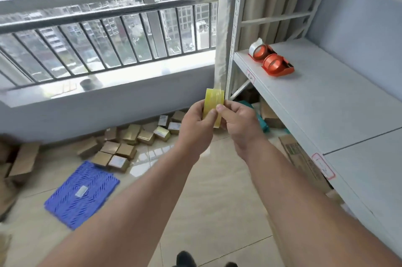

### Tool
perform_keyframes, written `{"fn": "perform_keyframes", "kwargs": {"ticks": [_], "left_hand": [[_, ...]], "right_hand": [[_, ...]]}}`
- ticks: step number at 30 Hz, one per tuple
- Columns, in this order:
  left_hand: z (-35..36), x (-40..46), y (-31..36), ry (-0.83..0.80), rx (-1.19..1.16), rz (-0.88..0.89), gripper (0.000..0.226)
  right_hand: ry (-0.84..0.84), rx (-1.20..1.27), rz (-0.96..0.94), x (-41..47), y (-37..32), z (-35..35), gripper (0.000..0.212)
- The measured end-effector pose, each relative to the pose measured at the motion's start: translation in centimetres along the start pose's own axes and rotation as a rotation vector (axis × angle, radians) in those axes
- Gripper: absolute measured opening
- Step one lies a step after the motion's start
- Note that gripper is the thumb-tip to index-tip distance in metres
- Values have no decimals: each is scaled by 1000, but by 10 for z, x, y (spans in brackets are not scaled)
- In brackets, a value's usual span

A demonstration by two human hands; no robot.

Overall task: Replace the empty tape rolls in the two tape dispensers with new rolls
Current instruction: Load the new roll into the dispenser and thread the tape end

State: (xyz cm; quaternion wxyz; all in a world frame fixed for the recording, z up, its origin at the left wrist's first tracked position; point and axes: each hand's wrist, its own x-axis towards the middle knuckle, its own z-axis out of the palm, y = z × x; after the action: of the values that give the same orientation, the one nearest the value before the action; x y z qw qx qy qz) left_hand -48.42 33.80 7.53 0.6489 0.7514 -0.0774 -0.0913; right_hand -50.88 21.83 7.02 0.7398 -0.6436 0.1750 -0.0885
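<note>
A yellowish roll of clear tape (214, 98) is held upright in front of me, over the floor. My left hand (196, 124) grips its left side and my right hand (239, 121) pinches its front edge with thumb and fingers. A long strip of clear tape (221, 34) rises from the roll straight up out of view. Two orange tape dispensers sit on the grey shelf (326, 97) to the right: the far dispenser (260, 50) carries a whitish roll, and the near dispenser (277, 65) has an orange hub.
The metal shelving unit stands to the right with its upright post (233, 27) just beyond the roll. Several small cardboard boxes (128, 142) and a blue plastic pallet (81, 194) lie on the tiled floor. A barred window (104, 34) fills the left. Flattened cartons (302, 158) lie under the shelf.
</note>
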Motion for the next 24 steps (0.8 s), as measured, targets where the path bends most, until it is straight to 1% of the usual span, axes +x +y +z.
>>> {"fn": "perform_keyframes", "kwargs": {"ticks": [5, 8, 14, 18, 21, 24], "left_hand": [[-45, 48, -14, 13, -55, -21, 34], [-66, 77, -18, 1, -70, -29, 32], [-78, 132, -18, -22, -48, -45, 24], [-84, 165, -20, 23, -62, -55, 28], [-94, 192, -22, 17, -71, -76, 32], [-110, 221, -25, 5, -55, -77, 27]], "right_hand": [[-36, 18, 35, 36, -5, 50, 19], [-45, 40, 46, 58, -9, 75, 22], [-31, 51, 55, 113, -10, 93, 20], [-51, 41, 46, 153, -6, 104, 19], [-46, 37, 69, 180, -3, 119, 22], [-42, 50, 82, 205, -4, 137, 22]]}}
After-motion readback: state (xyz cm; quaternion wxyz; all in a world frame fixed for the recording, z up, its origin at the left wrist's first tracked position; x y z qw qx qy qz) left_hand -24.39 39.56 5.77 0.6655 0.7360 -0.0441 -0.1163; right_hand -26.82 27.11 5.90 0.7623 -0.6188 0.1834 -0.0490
